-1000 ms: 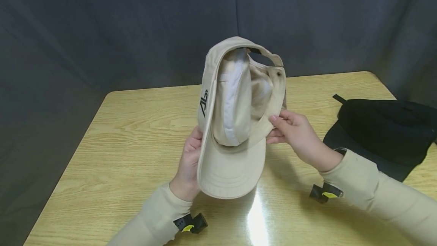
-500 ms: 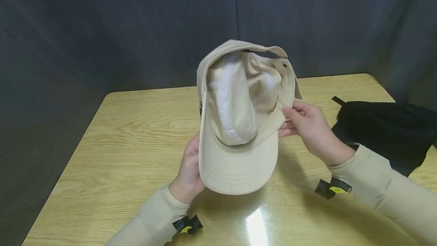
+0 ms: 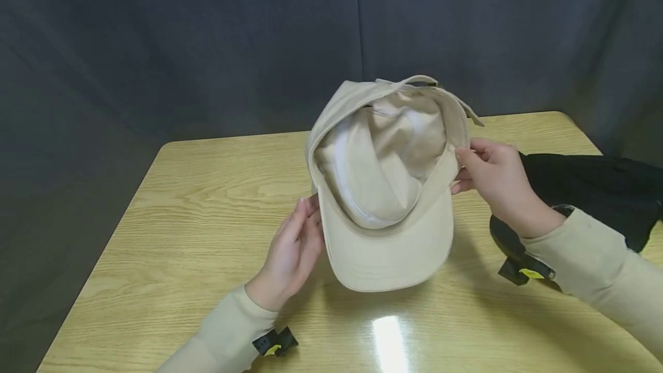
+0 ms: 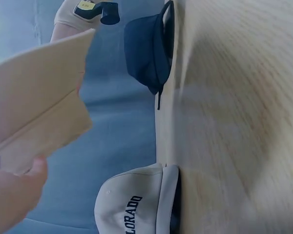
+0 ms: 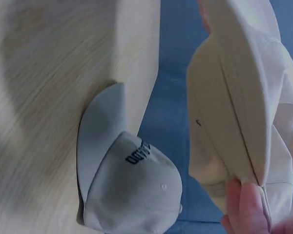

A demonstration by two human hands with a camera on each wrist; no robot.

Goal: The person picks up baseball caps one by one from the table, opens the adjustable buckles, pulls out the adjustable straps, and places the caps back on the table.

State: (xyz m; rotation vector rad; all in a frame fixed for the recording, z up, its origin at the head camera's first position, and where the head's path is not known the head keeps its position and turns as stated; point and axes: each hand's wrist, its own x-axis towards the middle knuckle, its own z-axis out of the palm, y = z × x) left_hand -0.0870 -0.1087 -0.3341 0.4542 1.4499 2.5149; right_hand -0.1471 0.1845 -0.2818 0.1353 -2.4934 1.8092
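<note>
A beige baseball cap (image 3: 396,261) is held above the table in the head view, its hollow inside facing me and its brim pointing down. One side of the crown is folded inward. My right hand (image 3: 505,180) pinches the cap's right edge where brim meets band; the right wrist view shows its fingertips (image 5: 246,204) on that seam. On the other side, my left hand (image 3: 290,249) touches the cap with extended fingers, their tips partly behind it. In the left wrist view its thumb lies by the cap's front panel.
A black cap (image 3: 590,194) lies on the wooden table (image 3: 207,235) at the right, partly behind my right forearm. Both wrist views show a pale cap with dark lettering (image 5: 136,185) on the table; the head view does not. A dark curtain (image 3: 233,45) hangs behind.
The beige cap has turned to face me more fully, dropped slightly and shifted right. My right hand moved right with its edge. My left hand's fingers have loosened and straightened.
</note>
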